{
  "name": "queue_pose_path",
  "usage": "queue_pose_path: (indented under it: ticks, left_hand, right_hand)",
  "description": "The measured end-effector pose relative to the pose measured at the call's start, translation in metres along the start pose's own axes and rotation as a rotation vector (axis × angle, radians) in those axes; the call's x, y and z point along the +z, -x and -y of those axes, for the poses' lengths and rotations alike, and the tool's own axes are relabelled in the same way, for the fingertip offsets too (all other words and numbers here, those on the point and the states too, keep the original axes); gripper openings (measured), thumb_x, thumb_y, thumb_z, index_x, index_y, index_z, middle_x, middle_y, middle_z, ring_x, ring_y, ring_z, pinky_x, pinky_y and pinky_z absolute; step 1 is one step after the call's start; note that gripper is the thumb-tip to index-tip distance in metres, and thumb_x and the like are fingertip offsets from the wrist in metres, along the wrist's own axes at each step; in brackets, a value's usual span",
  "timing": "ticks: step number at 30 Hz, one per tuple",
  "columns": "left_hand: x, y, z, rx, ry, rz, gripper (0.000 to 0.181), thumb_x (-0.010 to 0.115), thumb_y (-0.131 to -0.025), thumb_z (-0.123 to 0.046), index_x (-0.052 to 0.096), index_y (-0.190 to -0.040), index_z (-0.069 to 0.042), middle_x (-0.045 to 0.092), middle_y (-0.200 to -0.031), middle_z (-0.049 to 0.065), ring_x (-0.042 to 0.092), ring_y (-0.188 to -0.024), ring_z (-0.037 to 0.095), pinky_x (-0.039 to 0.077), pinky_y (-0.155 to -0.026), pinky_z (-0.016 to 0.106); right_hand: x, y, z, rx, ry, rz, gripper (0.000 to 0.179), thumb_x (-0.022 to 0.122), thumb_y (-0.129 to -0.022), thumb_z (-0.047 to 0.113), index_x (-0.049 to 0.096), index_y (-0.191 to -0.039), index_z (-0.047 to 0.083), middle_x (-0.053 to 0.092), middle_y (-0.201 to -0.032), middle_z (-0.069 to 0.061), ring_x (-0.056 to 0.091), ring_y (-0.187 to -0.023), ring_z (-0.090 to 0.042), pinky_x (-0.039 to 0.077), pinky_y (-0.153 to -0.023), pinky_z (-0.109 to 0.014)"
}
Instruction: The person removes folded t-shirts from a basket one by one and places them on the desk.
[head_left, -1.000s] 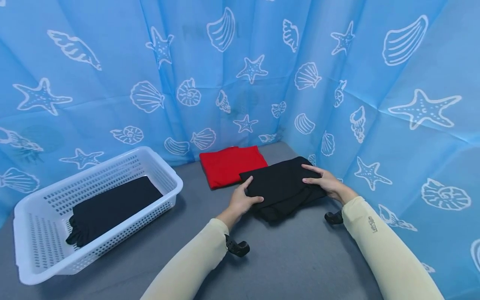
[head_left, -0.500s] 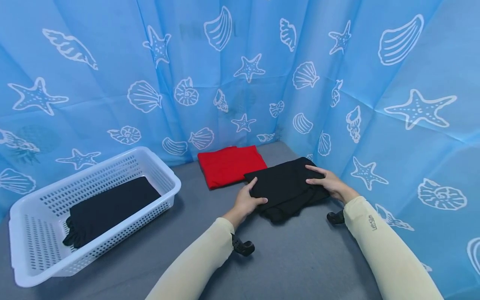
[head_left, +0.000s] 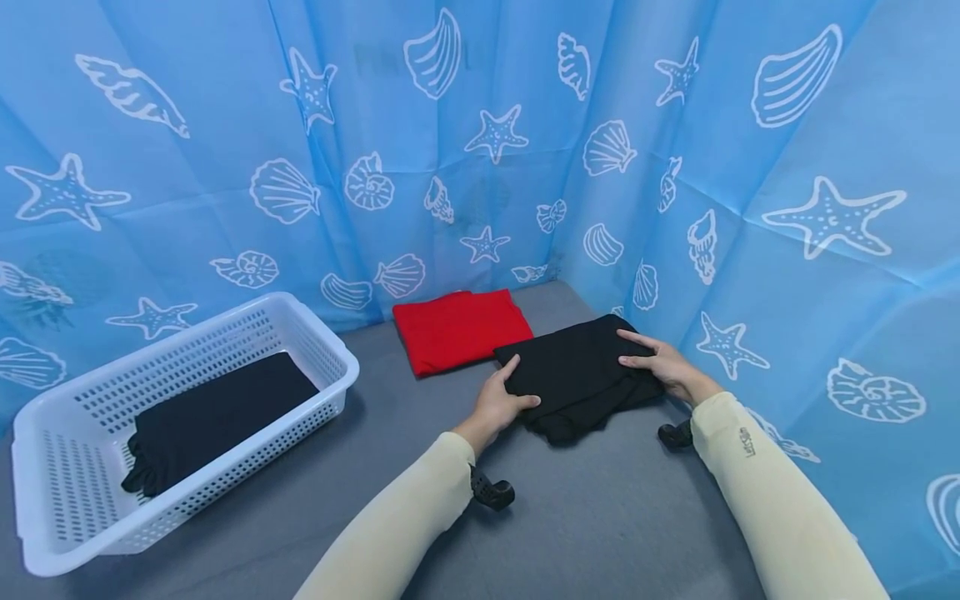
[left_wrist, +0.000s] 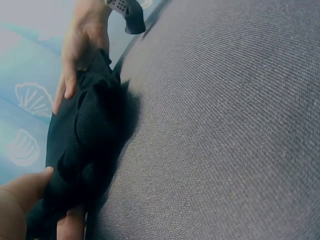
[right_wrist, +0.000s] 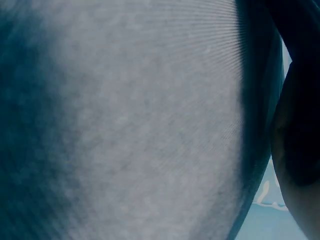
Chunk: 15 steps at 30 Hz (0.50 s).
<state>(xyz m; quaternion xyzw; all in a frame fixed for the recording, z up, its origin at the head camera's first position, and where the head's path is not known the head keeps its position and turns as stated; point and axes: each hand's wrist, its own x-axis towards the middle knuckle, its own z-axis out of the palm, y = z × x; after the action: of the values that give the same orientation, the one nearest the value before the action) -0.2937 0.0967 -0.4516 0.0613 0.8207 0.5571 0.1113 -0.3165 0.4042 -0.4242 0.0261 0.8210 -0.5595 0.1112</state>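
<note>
A folded black garment (head_left: 573, 371) lies on the grey surface at the right, its near edge bunched and uneven. My left hand (head_left: 497, 406) pinches its left end. In the left wrist view the thumb (left_wrist: 30, 187) lies on top of the cloth and a finger (left_wrist: 71, 225) shows beneath it. At the opposite end, my right hand (head_left: 670, 372) grips the garment's right edge, with two digits spread over the top and the others hidden. The right wrist view is mostly blurred grey cloth (right_wrist: 150, 120), with a dark shape along its right side.
A folded red cloth (head_left: 461, 332) lies behind and left of the black garment, close to its corner. At the left stands a white perforated basket (head_left: 335, 367) holding another folded black garment (head_left: 225, 417). A blue curtain (head_left: 420, 167) with shell prints hangs behind and along the right.
The black garment, with both hands on it, has shifted slightly right, away from the red cloth. The head view has turned a little to the right. Both hands keep their hold.
</note>
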Motion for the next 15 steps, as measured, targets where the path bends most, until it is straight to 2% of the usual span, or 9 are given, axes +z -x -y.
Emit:
queue_pose_path:
  ticks: [7,9,11,13,15]
  left_hand:
    - [0.0021,0.0003,0.0004,-0.011,0.003,-0.024,0.080,0.076,-0.073,-0.018,0.033,-0.140,-0.028,0.031,-0.141,0.010,0.026,-0.129,0.027,0.027,-0.101,0.044]
    - [0.0014,0.0019,0.0000,-0.009,0.027,-0.031,0.079,0.076,-0.073,-0.016,0.035,-0.139,-0.026,0.033,-0.141,0.010,0.031,-0.127,0.025,0.031,-0.099,0.042]
    - [0.0005,0.0034,-0.0002,-0.004,0.052,-0.033,0.076,0.075,-0.073,-0.013,0.038,-0.138,-0.024,0.035,-0.139,0.010,0.046,-0.115,0.023,0.040,-0.091,0.037]
    - [-0.0005,0.0045,0.0003,0.008,0.071,-0.036,0.073,0.075,-0.073,-0.012,0.041,-0.136,-0.021,0.039,-0.136,0.011,0.060,-0.093,0.020,0.048,-0.078,0.031]
    - [-0.0014,0.0058,0.0010,0.011,0.088,-0.029,0.069,0.075,-0.073,-0.010,0.044,-0.134,-0.020,0.041,-0.134,0.012,0.063,-0.070,0.016,0.050,-0.063,0.026]
  right_hand:
    - [-0.0011,-0.0020,-0.0054,0.041,0.046,-0.031,0.071,0.065,-0.083,0.027,0.028,-0.142,0.014,0.001,-0.148,-0.017,-0.001,-0.133,-0.036,0.007,-0.104,-0.052]
    - [-0.0003,-0.0031,-0.0069,0.056,0.067,-0.045,0.072,0.066,-0.082,0.030,0.029,-0.142,0.016,0.002,-0.148,-0.017,-0.001,-0.133,-0.036,0.008,-0.103,-0.053]
    - [0.0006,-0.0036,-0.0075,0.066,0.086,-0.058,0.073,0.067,-0.081,0.032,0.030,-0.141,0.016,0.003,-0.148,-0.017,0.000,-0.132,-0.037,0.008,-0.103,-0.054]
    - [0.0010,-0.0038,-0.0077,0.072,0.102,-0.072,0.072,0.067,-0.081,0.032,0.031,-0.141,0.015,0.004,-0.148,-0.018,0.001,-0.132,-0.037,0.007,-0.103,-0.054]
    - [0.0015,-0.0032,-0.0071,0.072,0.123,-0.084,0.071,0.066,-0.082,0.030,0.031,-0.141,0.013,0.005,-0.148,-0.019,0.002,-0.132,-0.038,0.007,-0.103,-0.054]
